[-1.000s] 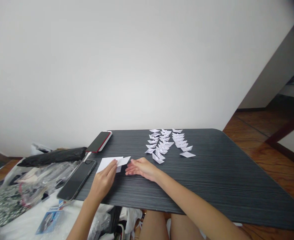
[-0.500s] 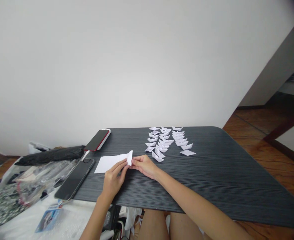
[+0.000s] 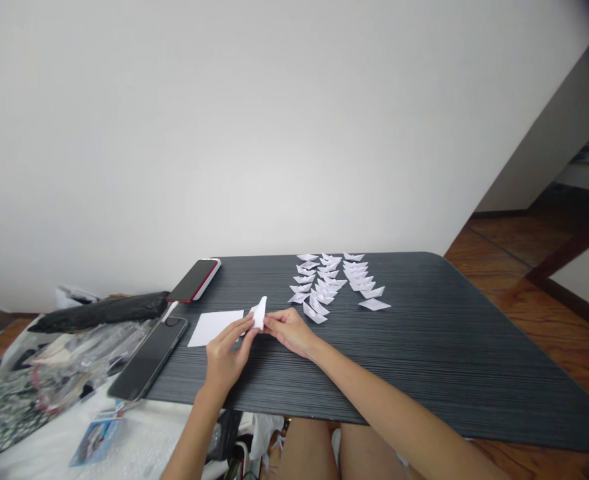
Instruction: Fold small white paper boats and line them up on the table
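Print on the blue packet [image 3: 95,440] at your lower left is too small to read; the folded paper [image 3: 259,313] is plain white and narrow, held over the dark table [image 3: 449,360] beside a flat white sheet [image 3: 214,327]; your left hand [image 3: 227,350] and right hand [image 3: 290,331] sit close together, both pinching it.

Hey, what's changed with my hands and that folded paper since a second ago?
Your left hand has moved right, off the flat white paper, carrying the folded paper with it. Your right hand, open and apart from it before, now grips its right side. Nothing was visibly let go. The flat white paper, paper boats and phone stayed put.
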{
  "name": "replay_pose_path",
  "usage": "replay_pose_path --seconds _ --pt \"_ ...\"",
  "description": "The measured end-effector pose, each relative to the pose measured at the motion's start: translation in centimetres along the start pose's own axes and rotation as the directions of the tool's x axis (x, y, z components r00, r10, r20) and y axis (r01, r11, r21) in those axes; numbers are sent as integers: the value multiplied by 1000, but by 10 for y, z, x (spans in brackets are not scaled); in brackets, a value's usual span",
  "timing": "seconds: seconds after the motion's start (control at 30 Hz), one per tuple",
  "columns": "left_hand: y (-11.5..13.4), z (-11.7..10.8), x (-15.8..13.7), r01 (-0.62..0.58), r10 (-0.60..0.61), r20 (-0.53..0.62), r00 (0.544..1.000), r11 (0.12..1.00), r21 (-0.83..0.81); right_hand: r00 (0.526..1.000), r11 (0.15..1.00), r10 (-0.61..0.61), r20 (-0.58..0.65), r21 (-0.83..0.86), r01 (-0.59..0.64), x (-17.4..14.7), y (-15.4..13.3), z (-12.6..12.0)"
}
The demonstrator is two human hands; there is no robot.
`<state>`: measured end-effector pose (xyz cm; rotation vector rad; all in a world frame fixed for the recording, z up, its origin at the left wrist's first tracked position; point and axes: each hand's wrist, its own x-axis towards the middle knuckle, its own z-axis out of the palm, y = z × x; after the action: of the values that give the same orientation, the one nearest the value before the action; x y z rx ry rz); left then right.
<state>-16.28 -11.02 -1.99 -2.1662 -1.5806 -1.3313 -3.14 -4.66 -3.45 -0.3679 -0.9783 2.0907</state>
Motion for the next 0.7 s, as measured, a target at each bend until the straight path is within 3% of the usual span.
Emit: replay_pose_path --seconds 0.2,0.4,0.53,0.6,0.63,0.7 --pt "0 0 3 -2 2 -17 1000 1000 -28 999 1000 -24 22 -11 24 0 -1 -1" --pt "2 5 -1 -38 38 -16 999 999 -17 997 986 -63 32 -153 68 1 2 -5" --pt "-7 -1 0 89 -81 -90 993 992 88 996 977 -86 -19 -196 81 2 1 -2" --pt "-14 -16 7 244 -186 -274 943 950 196 996 989 -75 -42 -132 69 4 -1 4" --pt "-18 -26 13 345 -228 -409 883 908 238 996 994 -62 -59 -91 56 6 -2 8" --pt "-26 -49 27 527 -260 -662 703 815 240 994 998 7 -111 -57 -13 12 -3 16"
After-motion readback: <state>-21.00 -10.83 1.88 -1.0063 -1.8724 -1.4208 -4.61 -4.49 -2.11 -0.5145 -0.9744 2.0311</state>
